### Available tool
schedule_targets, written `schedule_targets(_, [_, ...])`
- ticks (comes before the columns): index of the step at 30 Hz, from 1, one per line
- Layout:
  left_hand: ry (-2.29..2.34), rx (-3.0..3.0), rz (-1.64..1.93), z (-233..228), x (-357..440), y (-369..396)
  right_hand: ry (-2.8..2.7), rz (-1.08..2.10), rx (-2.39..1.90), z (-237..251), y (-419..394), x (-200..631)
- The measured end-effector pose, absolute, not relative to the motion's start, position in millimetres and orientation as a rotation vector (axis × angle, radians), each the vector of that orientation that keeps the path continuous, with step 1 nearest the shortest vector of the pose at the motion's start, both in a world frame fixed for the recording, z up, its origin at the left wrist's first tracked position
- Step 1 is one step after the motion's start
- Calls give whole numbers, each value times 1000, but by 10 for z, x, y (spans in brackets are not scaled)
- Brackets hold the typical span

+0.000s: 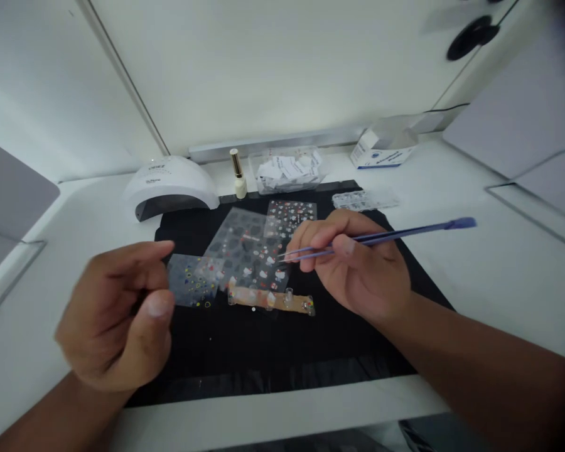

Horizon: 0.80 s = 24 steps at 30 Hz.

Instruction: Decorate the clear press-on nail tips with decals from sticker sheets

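The tweezers (358, 242) are pinched in the right hand (353, 267), thumb and fingers clamped round the shaft, tips pointing left over the sticker sheets (254, 248) on the black mat (245, 351). Just below the tips lies a strip (270, 300) carrying clear nail tips. The left hand (117, 314) hovers over the mat's left edge, fingers loosely curled and holding nothing (its fingertips near a small sheet (193, 282)). Behind the mat stand a white lamp (169, 185), a bottle (238, 172), a clear tub (287, 168) and a box (381, 150) on the white worktop (475, 276).
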State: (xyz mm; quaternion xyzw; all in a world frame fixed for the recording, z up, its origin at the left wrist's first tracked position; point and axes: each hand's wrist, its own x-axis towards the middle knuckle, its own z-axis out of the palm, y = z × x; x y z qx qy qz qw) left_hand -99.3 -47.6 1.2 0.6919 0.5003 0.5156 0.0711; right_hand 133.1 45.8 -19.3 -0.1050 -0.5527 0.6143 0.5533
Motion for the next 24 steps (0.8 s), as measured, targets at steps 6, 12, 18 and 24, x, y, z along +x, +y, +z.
schedule_targets(6, [1281, 2541, 1262, 48, -973, -360, -1402, 1622, -118, -186, 401, 1336])
schedule_targets(12, [1107, 2372, 847, -7, -825, -367, -1505, 1578, 27, -182, 324, 1291])
schedule_targets(18, [1168, 2381, 833, -33, -781, -353, -1462, 1563, 2, -202, 265, 1252])
schedule_targets(24, [1267, 2440, 835, 23, -778, -374, -1424, 1583, -12, -188, 207, 1232])
